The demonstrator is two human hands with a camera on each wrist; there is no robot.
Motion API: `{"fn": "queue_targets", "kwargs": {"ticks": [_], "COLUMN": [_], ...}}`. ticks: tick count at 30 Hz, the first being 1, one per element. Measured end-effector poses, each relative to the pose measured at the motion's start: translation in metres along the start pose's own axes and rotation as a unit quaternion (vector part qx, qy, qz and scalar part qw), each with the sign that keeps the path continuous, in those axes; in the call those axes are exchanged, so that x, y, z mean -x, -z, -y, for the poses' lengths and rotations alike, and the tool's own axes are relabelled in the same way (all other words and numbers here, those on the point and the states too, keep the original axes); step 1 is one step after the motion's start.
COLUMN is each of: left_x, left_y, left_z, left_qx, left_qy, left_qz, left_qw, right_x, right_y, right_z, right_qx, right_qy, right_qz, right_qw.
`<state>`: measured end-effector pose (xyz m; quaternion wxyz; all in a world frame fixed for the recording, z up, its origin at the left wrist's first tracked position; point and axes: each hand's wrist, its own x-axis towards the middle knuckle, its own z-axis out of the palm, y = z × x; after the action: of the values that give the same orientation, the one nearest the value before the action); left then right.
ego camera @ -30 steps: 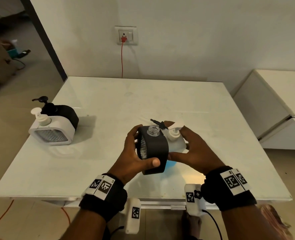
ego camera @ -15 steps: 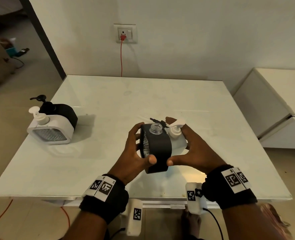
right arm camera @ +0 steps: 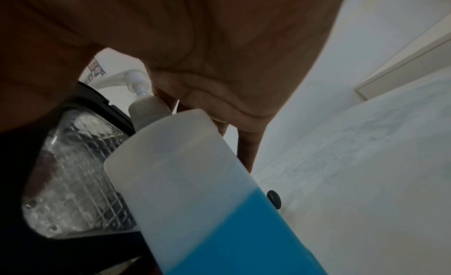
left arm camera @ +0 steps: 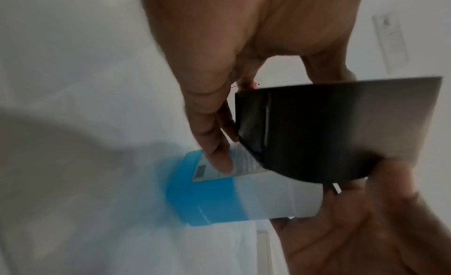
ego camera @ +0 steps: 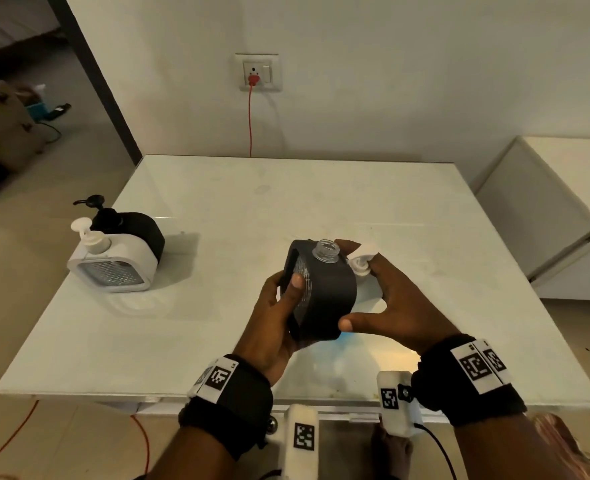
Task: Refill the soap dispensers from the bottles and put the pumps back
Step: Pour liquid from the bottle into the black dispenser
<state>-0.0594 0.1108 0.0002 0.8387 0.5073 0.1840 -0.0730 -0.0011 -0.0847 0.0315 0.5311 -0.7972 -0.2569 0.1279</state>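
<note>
Fingers (ego camera: 298,284) of the left hand (ego camera: 272,327) are curled round the black dispenser (ego camera: 324,299), the thumb laid across its ribbed clear front and the rest wrapped behind its left edge; the right hand (ego camera: 401,306) meets it from the other side, its thumb pressed against the lower right corner of the black body while its other fingers reach over the white pump top (ego camera: 362,259) of the refill bottle (right arm camera: 195,182) behind; whether those fingers actually grip the bottle or only rest on it I cannot tell; the black dispenser is held above the near middle of the white table (ego camera: 217,341), tilted a little to the left, its clear threaded neck (ego camera: 326,249) open with no pump on it; the refill bottle stands just behind and touching the dispenser, translucent above and blue with liquid in its lower part, as the right wrist view shows; in the left wrist view the bottle's blue base sits on the table and a left fingertip touches its label; far to the left on the table stand a white dispenser (ego camera: 113,261) and a second black dispenser (ego camera: 137,233), side by side and touching, each with its pump fitted; a small black object (right arm camera: 274,199) lies on the table just beyond the refill bottle.
</note>
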Motion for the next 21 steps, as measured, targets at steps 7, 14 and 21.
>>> {"fn": "queue_targets", "kwargs": {"ticks": [7, 14, 21], "left_x": [-0.003, -0.004, -0.005], "left_y": [0.01, 0.0, -0.005], "left_z": [-0.001, 0.01, 0.019], "left_qx": [0.114, 0.143, 0.123], "left_qy": [0.014, -0.012, -0.011], "left_qz": [0.036, 0.008, -0.02], "left_qw": [0.993, 0.99, 0.992], "right_x": [-0.003, -0.008, -0.012], "right_y": [-0.007, -0.012, -0.014], "right_z": [-0.002, 0.013, 0.023], "right_qx": [0.023, -0.178, -0.174], "right_qy": [0.003, 0.006, -0.015], "right_qz": [0.004, -0.121, -0.157], "right_qw": [1.0, 0.977, 0.972]}}
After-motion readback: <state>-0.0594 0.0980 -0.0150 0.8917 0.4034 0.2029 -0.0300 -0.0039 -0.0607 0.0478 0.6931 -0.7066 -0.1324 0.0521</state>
